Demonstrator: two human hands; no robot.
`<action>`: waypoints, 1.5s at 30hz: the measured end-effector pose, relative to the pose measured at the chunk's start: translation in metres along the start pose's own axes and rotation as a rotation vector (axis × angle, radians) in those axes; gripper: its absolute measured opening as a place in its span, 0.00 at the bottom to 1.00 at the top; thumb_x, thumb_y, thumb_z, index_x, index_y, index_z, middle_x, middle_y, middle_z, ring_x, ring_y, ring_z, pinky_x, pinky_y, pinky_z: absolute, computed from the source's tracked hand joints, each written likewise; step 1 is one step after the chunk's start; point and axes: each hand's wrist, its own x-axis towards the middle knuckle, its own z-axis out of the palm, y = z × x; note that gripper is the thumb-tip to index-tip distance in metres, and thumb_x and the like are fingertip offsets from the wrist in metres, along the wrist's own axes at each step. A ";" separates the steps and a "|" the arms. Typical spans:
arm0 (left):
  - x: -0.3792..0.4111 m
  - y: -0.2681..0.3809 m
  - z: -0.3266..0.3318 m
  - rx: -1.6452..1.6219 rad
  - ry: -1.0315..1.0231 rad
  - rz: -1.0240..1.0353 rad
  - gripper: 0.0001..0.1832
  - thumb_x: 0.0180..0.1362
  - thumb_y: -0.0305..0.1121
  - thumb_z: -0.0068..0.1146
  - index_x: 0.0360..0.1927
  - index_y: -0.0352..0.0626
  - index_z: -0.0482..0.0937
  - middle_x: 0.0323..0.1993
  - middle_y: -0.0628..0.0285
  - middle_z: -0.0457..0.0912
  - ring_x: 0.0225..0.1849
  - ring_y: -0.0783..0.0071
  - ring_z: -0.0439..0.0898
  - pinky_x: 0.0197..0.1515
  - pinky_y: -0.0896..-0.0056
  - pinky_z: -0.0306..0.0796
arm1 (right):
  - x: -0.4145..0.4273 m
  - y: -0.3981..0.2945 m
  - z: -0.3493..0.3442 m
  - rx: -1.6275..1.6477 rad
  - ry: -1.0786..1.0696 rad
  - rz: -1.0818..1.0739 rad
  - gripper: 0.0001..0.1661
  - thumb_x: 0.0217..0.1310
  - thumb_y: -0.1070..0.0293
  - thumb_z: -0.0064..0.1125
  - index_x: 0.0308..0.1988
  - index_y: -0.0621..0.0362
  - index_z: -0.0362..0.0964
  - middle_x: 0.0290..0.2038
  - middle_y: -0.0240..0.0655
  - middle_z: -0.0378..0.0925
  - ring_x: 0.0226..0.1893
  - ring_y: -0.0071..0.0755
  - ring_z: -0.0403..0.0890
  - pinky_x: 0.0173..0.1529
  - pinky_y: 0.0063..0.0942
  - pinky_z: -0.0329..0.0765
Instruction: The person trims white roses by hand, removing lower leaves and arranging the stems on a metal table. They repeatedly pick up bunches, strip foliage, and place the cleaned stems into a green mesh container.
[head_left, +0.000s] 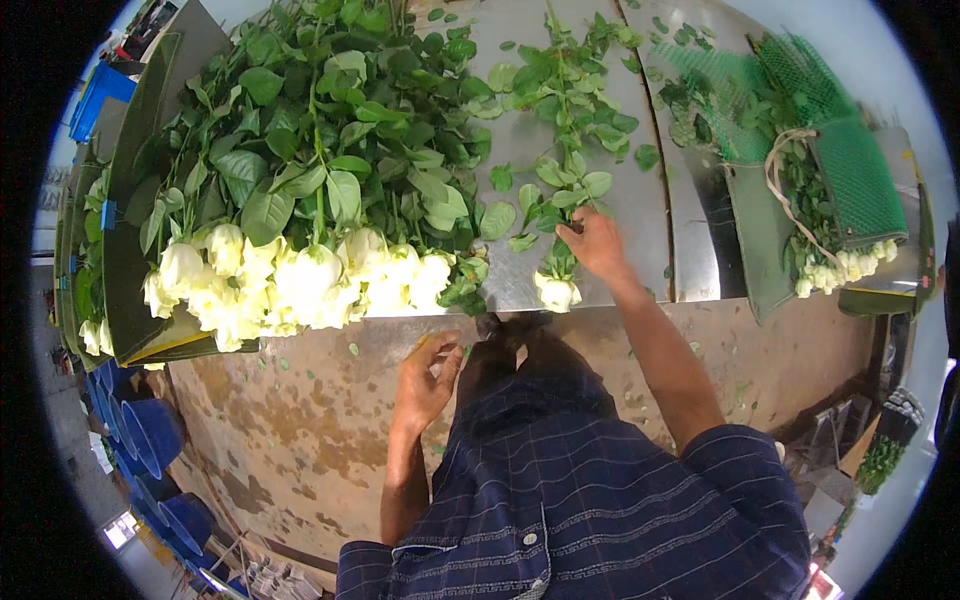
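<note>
On the steel table, my right hand (592, 241) has its fingers at the leafy stem of a single white rose (557, 291), just above the bloom; whether they are closed on it is hard to tell. My left hand (427, 382) hovers in front of the table edge, fingers curled apart, holding nothing. A large heap of white roses (307, 274) lies to the left, blooms towards me at the edge and leafy stems (330, 127) pointing away. More leafy stems (562, 105) lie beyond the single rose.
A green mesh wrap (862, 180) and a cord (776, 172) surround a rose bunch (847, 266) at the right. A dark green upright panel (135, 247) borders the heap. Blue buckets (154, 435) stand at lower left. Loose leaves lie on the table and the wet floor (300, 442).
</note>
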 end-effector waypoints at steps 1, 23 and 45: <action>0.000 -0.004 -0.001 0.021 0.005 0.028 0.13 0.59 0.27 0.56 0.47 0.35 0.76 0.40 0.53 0.79 0.39 0.67 0.80 0.39 0.71 0.74 | 0.002 0.002 0.005 0.050 -0.024 0.007 0.18 0.50 0.59 0.64 0.31 0.65 0.73 0.27 0.45 0.79 0.29 0.46 0.79 0.35 0.37 0.74; -0.001 0.099 0.057 -0.414 0.075 0.185 0.20 0.64 0.37 0.52 0.55 0.37 0.71 0.35 0.64 0.78 0.37 0.80 0.73 0.38 0.78 0.69 | -0.072 -0.109 -0.073 1.215 -0.160 -0.043 0.14 0.52 0.74 0.64 0.41 0.64 0.74 0.37 0.31 0.77 0.35 0.25 0.76 0.40 0.22 0.72; -0.166 -0.023 -0.414 -0.024 1.436 0.338 0.15 0.61 0.33 0.53 0.48 0.34 0.77 0.33 0.67 0.79 0.33 0.82 0.72 0.35 0.78 0.67 | -0.154 -0.287 0.114 0.436 -1.085 -0.635 0.14 0.61 0.76 0.53 0.47 0.71 0.70 0.37 0.42 0.80 0.34 0.25 0.80 0.37 0.22 0.77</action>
